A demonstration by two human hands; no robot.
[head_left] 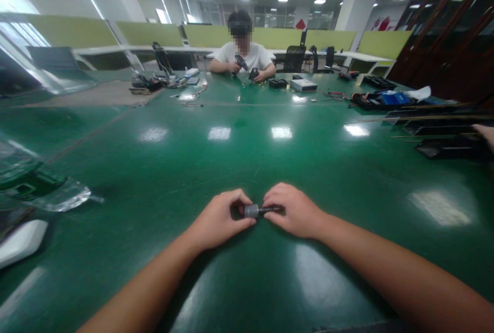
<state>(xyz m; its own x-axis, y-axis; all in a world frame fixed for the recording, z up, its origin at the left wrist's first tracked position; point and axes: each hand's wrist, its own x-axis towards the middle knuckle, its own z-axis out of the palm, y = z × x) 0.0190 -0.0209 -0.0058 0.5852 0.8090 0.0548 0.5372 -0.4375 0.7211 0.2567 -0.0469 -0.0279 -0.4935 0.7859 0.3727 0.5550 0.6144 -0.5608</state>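
Both my hands rest on the green table (247, 158) near its front edge. My left hand (219, 218) is closed around a small grey cylindrical part (251, 211), whose end sticks out to the right. My right hand (292, 210) is closed, its fingertips pinching a thin dark shaft (269, 210) that joins the grey part. The two hands almost touch across this piece, and how the shaft enters the cylinder is hidden by my fingers.
A clear plastic bag (42, 189) and a white object (21, 240) lie at the left. A person (243, 55) sits across the table holding a dark tool. Boxes and cables (301, 85) lie far off; black trays and thin rods (436, 127) sit at the right.
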